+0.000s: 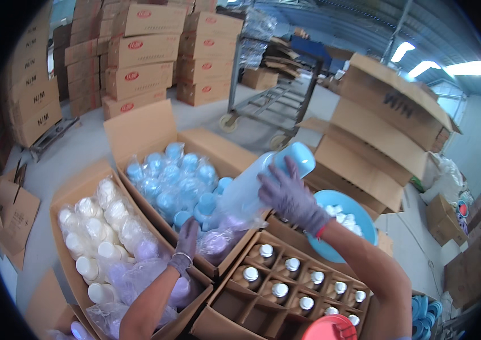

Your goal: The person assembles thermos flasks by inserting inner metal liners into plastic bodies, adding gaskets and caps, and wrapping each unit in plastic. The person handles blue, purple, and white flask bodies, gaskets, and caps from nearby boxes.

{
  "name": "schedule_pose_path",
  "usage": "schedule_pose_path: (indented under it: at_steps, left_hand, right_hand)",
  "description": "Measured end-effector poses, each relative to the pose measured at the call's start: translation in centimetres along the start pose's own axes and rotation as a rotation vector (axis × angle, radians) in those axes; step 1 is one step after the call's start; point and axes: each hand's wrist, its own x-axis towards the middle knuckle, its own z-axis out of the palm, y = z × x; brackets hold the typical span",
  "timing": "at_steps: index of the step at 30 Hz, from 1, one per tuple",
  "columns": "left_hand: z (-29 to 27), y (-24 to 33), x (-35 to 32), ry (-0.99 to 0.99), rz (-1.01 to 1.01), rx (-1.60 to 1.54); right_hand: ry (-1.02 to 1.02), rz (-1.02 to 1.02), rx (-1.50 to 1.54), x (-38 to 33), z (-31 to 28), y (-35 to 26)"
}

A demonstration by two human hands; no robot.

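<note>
Matt brown cardboard boxes, glossy smooth blue plastic caps, crinkly clear plastic bag, knit cloth gloves on left hand and right hand, metal cart.

The red lid is cut off by the lower edge; plastic wrap blurs the blue caps.

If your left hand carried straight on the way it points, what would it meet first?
Probably the blue caps just beyond the left hand, inside the open box; depth is hard to judge.
</note>
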Motion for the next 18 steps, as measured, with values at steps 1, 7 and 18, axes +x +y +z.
schedule_pose_path:
  at_steps: [1, 7, 18]
  left_hand:
    - [1.8, 4.7, -1.3, 0.077, -0.224, -0.336]
    - [7.4, 13.9, -12.5, -0.676, -0.449, -0.983]
    - [8.4, 22.5, -26.7, -0.609, -0.027, -0.099]
  right_hand:
    - [0.033, -0.061, 0.018, -1.7, -3.3, -0.4]
    - [0.038, -0.229, 0.120, -12.2, -25.0, -7.1]
    - [0.227, 1.527, 1.297, -27.9, -36.2, -27.9]
